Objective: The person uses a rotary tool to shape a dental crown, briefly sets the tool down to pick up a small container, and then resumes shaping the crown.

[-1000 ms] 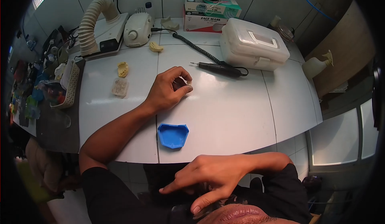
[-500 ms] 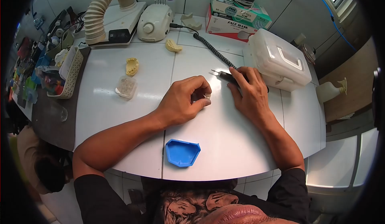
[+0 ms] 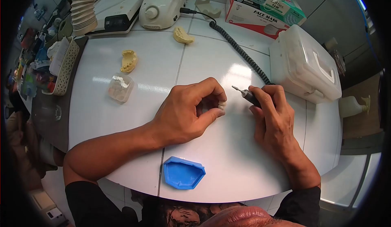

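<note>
My left hand (image 3: pixel 185 111) pinches a small whitish piece like a row of false teeth (image 3: pixel 221 105) between thumb and forefinger; the fingers hide part of it. To its right, my right hand (image 3: pixel 275 113) is closed around a dark rotary handpiece (image 3: pixel 250 97). The metal bur (image 3: pixel 236 88) at its tip points toward the left hand, a short gap from the white piece. A coiled black cord (image 3: pixel 240 50) runs from the right hand back to the white control unit (image 3: pixel 162 8). Closer to my body lies a blue tray-like mould (image 3: pixel 184 173).
Two yellow dental casts, one at left (image 3: pixel 129 61) and one farther back (image 3: pixel 183 35), lie on the table near a small clear box (image 3: pixel 120 88). A translucent case (image 3: pixel 305 64) and face mask boxes (image 3: pixel 260 13) stand back right. A ribbed hose (image 3: pixel 84 9) hangs back left.
My right hand has lifted the handpiece off the table and drawn it nearer, its bur now facing the left hand. The left hand keeps its pinch. The camera view has shifted.
</note>
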A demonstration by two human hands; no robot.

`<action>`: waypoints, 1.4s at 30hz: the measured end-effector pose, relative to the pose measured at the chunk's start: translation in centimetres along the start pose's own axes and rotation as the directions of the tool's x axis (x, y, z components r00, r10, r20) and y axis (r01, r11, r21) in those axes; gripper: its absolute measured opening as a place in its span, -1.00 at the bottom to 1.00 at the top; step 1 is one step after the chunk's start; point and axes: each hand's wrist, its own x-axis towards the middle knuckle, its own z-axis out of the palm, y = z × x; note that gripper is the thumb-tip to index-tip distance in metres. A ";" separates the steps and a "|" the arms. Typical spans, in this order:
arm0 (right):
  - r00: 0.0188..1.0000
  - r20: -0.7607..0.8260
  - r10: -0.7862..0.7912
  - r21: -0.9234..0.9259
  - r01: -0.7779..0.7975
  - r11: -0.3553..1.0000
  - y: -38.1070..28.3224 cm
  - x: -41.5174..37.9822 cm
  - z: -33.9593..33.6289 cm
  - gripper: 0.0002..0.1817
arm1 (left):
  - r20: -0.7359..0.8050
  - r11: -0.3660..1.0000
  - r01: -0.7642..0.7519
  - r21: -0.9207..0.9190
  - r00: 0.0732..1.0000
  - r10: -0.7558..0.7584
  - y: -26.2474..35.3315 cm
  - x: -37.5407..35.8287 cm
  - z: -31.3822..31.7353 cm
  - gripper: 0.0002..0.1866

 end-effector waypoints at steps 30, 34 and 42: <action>0.976 0.216 0.017 -0.043 -0.008 0.999 -1.4 0.0 -0.7 -0.64 | 0.004 0.999 -0.038 0.032 0.999 0.038 -0.3 -0.2 0.2 -0.76; 0.978 0.210 0.008 -0.050 0.002 0.999 -1.3 0.1 -0.6 -0.65 | 0.011 1.000 -0.029 0.004 1.000 0.029 -0.4 -0.1 0.2 -0.77; 0.975 0.222 0.034 -0.085 -0.016 0.996 -1.7 0.2 -0.7 -0.67 | 0.021 1.000 0.009 -0.011 1.000 -0.008 -0.4 -0.1 0.2 -0.77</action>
